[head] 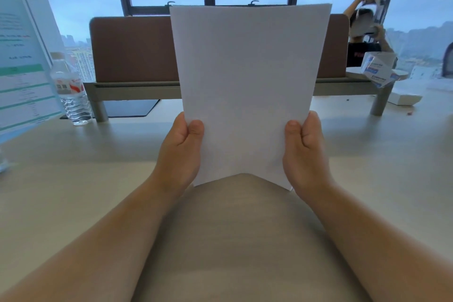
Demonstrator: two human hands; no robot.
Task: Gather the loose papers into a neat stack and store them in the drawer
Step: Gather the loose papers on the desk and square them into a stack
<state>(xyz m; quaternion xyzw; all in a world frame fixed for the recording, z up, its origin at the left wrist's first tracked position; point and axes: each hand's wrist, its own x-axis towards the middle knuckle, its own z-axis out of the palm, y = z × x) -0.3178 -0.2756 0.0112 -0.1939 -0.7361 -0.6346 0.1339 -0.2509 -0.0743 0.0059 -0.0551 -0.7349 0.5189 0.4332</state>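
Note:
A stack of blank white papers [247, 86] stands upright in front of me, its bottom edge bowed just above or on the beige desk [73, 191]. My left hand [180, 152] grips the stack's lower left edge, thumb on the front. My right hand [305, 152] grips the lower right edge the same way. The sheets' edges look aligned. No drawer is in view.
A clear water bottle [71, 91] stands at the left by a printed board [22, 73]. A brown divider panel [132, 49] runs across the desk's back. Boxes [378, 71] lie at the right, with another person [365, 29] behind the divider.

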